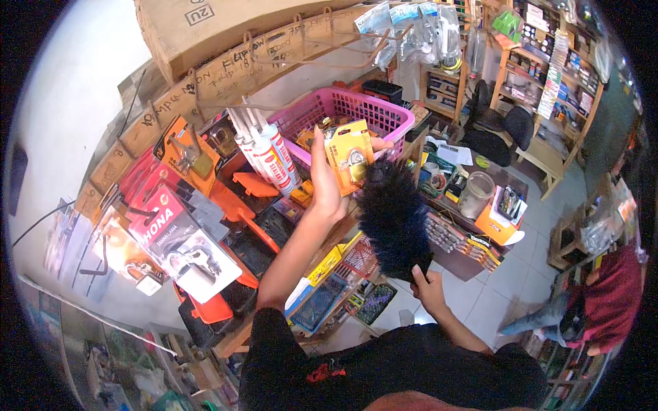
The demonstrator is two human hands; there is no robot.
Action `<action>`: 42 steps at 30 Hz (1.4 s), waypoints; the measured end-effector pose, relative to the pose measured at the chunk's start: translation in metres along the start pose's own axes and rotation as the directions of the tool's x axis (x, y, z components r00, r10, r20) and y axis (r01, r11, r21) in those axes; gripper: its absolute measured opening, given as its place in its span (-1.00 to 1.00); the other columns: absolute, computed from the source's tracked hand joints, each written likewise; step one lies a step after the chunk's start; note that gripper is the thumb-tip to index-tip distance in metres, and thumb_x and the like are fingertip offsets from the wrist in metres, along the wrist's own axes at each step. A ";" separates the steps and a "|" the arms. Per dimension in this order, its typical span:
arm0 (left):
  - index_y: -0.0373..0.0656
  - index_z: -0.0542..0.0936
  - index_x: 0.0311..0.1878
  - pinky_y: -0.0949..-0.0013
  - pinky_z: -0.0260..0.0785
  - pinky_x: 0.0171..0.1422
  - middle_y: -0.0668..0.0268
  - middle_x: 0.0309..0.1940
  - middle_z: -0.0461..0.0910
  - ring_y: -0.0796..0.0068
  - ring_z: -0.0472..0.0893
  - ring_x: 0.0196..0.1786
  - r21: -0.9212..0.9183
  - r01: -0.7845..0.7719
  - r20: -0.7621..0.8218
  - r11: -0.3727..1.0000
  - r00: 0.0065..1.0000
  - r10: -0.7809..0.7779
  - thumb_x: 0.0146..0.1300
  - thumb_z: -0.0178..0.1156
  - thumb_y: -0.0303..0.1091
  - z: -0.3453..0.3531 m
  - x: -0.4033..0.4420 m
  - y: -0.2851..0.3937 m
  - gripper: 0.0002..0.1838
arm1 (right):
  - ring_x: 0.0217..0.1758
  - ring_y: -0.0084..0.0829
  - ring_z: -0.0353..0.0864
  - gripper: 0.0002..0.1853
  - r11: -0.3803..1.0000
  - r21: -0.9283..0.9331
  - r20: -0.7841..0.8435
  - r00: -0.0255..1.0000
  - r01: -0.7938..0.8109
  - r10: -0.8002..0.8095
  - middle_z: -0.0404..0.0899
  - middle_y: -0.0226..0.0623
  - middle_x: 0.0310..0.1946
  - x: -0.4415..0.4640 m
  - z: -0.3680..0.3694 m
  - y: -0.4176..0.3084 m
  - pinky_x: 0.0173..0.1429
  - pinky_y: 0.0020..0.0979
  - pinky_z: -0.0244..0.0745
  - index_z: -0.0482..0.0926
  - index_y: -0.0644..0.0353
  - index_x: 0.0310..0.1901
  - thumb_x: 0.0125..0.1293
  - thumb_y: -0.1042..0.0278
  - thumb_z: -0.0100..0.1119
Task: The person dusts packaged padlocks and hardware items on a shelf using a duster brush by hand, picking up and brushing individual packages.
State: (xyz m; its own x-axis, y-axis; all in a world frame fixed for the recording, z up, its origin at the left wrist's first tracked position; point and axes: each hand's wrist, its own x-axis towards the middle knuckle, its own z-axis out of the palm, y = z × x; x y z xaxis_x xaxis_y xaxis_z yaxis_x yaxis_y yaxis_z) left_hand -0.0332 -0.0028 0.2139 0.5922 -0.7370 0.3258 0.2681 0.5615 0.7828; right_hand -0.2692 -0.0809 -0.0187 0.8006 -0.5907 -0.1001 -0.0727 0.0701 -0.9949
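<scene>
My left hand grips a yellow carded pack with a round metal item under its clear blister, which looks like a padlock. It is held up in front of the pink plastic basket, where more small packs lie. In my right hand is the handle of a dark, fluffy duster. The duster's head points up and sits close to the pack's lower right edge; whether they touch I cannot tell. White sealant tubes stand left of my left hand.
Carded locks hang at the left before orange-and-black toolboxes. Bagged parts hang above the basket. A counter holds a clear jar and an orange box. Wooden shelves stand behind. A person in maroon is at right.
</scene>
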 end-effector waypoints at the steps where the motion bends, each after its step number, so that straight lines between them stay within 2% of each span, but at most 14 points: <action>1: -0.37 0.49 0.07 0.15 0.37 0.27 -0.08 -0.08 0.62 0.11 0.60 0.05 0.015 -0.002 0.014 1.000 1.000 0.002 0.39 -0.55 0.36 0.000 0.000 0.000 -0.08 | -0.71 -0.68 0.22 -0.49 1.000 -0.013 0.010 1.000 -0.009 0.010 0.32 -0.49 -0.73 -0.002 -0.002 0.000 -0.64 -0.55 0.07 0.39 0.14 -0.60 0.44 -0.04 0.06; 10: -0.34 0.49 0.08 0.16 0.39 0.25 -0.08 -0.08 0.63 0.10 0.61 0.04 0.034 -0.010 0.062 0.999 0.998 0.008 0.41 -0.50 0.33 0.001 -0.001 0.001 -0.14 | -0.74 -0.69 0.15 -0.50 0.999 0.015 0.000 1.000 -0.031 0.031 0.26 -0.52 -0.75 -0.004 -0.009 -0.011 -0.66 -0.55 -0.01 0.34 0.11 -0.61 0.44 -0.01 0.05; 13: -0.32 0.49 0.10 0.15 0.42 0.23 -0.03 -0.06 0.63 0.15 0.61 0.05 0.037 0.055 0.068 0.998 0.996 -0.057 0.42 -0.45 0.32 0.002 -0.004 0.005 -0.16 | -0.73 -0.68 0.17 -0.47 1.000 -0.001 -0.004 1.000 -0.017 0.017 0.27 -0.52 -0.76 -0.002 -0.014 -0.022 -0.64 -0.53 0.02 0.34 0.11 -0.65 0.43 -0.02 0.06; 15: -0.30 0.49 0.12 0.16 0.43 0.24 0.02 -0.05 0.64 0.18 0.62 0.06 0.028 0.065 -0.024 0.997 0.998 -0.065 0.41 -0.43 0.32 0.008 -0.006 0.003 -0.18 | -0.70 -0.66 0.24 -0.42 0.999 -0.031 -0.029 0.999 -0.024 0.023 0.30 -0.52 -0.76 0.001 -0.015 -0.031 -0.60 -0.48 0.10 0.36 0.12 -0.70 0.41 -0.08 0.08; 19: -0.25 0.49 0.16 0.17 0.41 0.28 0.10 -0.01 0.64 0.23 0.63 0.07 0.019 0.085 -0.139 0.996 0.987 -0.082 0.40 -0.37 0.33 0.010 -0.007 0.001 -0.19 | -0.72 -0.67 0.21 -0.44 1.000 0.003 -0.016 1.000 -0.003 0.004 0.29 -0.52 -0.77 0.005 -0.015 -0.039 -0.63 -0.50 0.06 0.36 0.13 -0.67 0.43 -0.06 0.06; 21: -0.25 0.49 0.18 0.17 0.42 0.28 0.11 0.00 0.63 0.24 0.63 0.07 0.014 0.106 -0.101 0.994 0.989 -0.104 0.40 -0.37 0.35 0.007 -0.006 0.000 -0.18 | -0.76 -0.69 0.17 -0.48 0.997 0.030 0.000 0.998 0.065 -0.065 0.29 -0.51 -0.76 0.009 -0.013 -0.033 -0.68 -0.55 0.00 0.37 0.14 -0.63 0.44 -0.01 0.05; 23: -0.24 0.48 0.18 0.16 0.42 0.27 0.11 0.02 0.62 0.25 0.63 0.07 0.060 0.105 -0.066 0.993 0.993 -0.101 0.39 -0.36 0.36 0.000 -0.004 -0.004 -0.17 | -0.76 -0.69 0.18 -0.48 0.998 0.006 0.008 0.998 0.061 -0.061 0.30 -0.50 -0.76 0.008 -0.012 -0.030 -0.68 -0.55 0.01 0.38 0.15 -0.62 0.45 -0.02 0.05; 26: -0.25 0.48 0.18 0.17 0.42 0.27 0.11 0.01 0.63 0.25 0.63 0.06 0.050 0.132 -0.108 0.990 0.986 -0.126 0.38 -0.36 0.37 0.002 -0.004 -0.005 -0.17 | -0.76 -0.69 0.19 -0.48 0.996 -0.016 -0.001 0.996 0.085 -0.085 0.31 -0.50 -0.76 0.004 -0.009 -0.037 -0.68 -0.55 0.03 0.39 0.15 -0.61 0.45 -0.02 0.04; 30: -0.26 0.47 0.20 0.17 0.41 0.28 0.11 0.03 0.61 0.25 0.61 0.08 0.052 0.117 -0.075 0.992 0.991 -0.113 0.39 -0.36 0.36 0.000 -0.004 -0.009 -0.17 | -0.75 -0.69 0.21 -0.48 0.992 -0.021 -0.020 0.992 0.121 -0.122 0.31 -0.50 -0.76 0.007 -0.012 -0.029 -0.67 -0.54 0.06 0.39 0.14 -0.63 0.45 -0.02 0.04; 33: -0.26 0.45 0.22 0.15 0.37 0.32 0.11 0.08 0.59 0.23 0.58 0.13 0.037 0.084 -0.081 0.996 0.993 -0.081 0.40 -0.36 0.35 -0.002 -0.001 -0.013 -0.17 | -0.73 -0.69 0.23 -0.48 0.997 -0.005 -0.085 0.994 0.074 -0.074 0.31 -0.51 -0.76 0.008 -0.016 -0.034 -0.65 -0.54 0.08 0.37 0.14 -0.63 0.44 -0.01 0.05; 36: -0.25 0.45 0.24 0.13 0.33 0.36 0.12 0.12 0.57 0.22 0.56 0.17 0.034 0.095 -0.066 0.995 0.994 -0.093 0.40 -0.36 0.34 0.001 -0.002 -0.012 -0.18 | -0.72 -0.70 0.23 -0.50 0.990 -0.059 -0.062 0.990 0.125 -0.128 0.31 -0.52 -0.75 0.006 -0.014 -0.037 -0.65 -0.54 0.08 0.37 0.14 -0.62 0.44 0.00 0.07; 37: -0.23 0.44 0.25 0.12 0.31 0.38 0.13 0.15 0.55 0.21 0.54 0.20 -0.019 0.142 -0.083 0.990 0.986 -0.143 0.41 -0.36 0.34 0.007 -0.005 -0.009 -0.19 | -0.71 -0.71 0.22 -0.50 0.983 -0.082 -0.027 0.986 0.163 -0.166 0.29 -0.53 -0.76 0.005 -0.013 -0.039 -0.65 -0.54 0.07 0.36 0.13 -0.62 0.43 0.00 0.08; 40: -0.20 0.44 0.26 0.12 0.31 0.38 0.13 0.16 0.54 0.22 0.53 0.21 0.021 0.114 -0.057 0.993 0.992 -0.112 0.40 -0.35 0.34 0.004 -0.004 -0.008 -0.20 | -0.71 -0.72 0.21 -0.49 0.997 0.038 -0.006 0.998 0.062 -0.061 0.27 -0.54 -0.75 0.006 -0.010 -0.043 -0.65 -0.54 0.07 0.36 0.13 -0.62 0.43 -0.01 0.09; 42: -0.21 0.41 0.29 0.11 0.30 0.38 0.14 0.16 0.54 0.22 0.53 0.21 0.082 0.088 -0.047 0.993 0.995 -0.084 0.39 -0.34 0.35 0.004 -0.004 -0.008 -0.19 | -0.71 -0.70 0.19 -0.50 0.997 -0.016 -0.057 0.996 0.074 -0.075 0.27 -0.54 -0.73 0.010 -0.011 -0.040 -0.65 -0.55 0.07 0.35 0.12 -0.61 0.43 -0.02 0.07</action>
State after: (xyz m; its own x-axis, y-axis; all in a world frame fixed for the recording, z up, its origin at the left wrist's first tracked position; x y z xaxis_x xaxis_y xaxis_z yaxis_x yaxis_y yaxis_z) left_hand -0.0403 -0.0057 0.2083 0.6024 -0.7632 0.2337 0.2562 0.4622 0.8490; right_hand -0.2645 -0.0987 0.0198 0.7689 -0.6389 -0.0263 -0.0230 0.0135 -0.9996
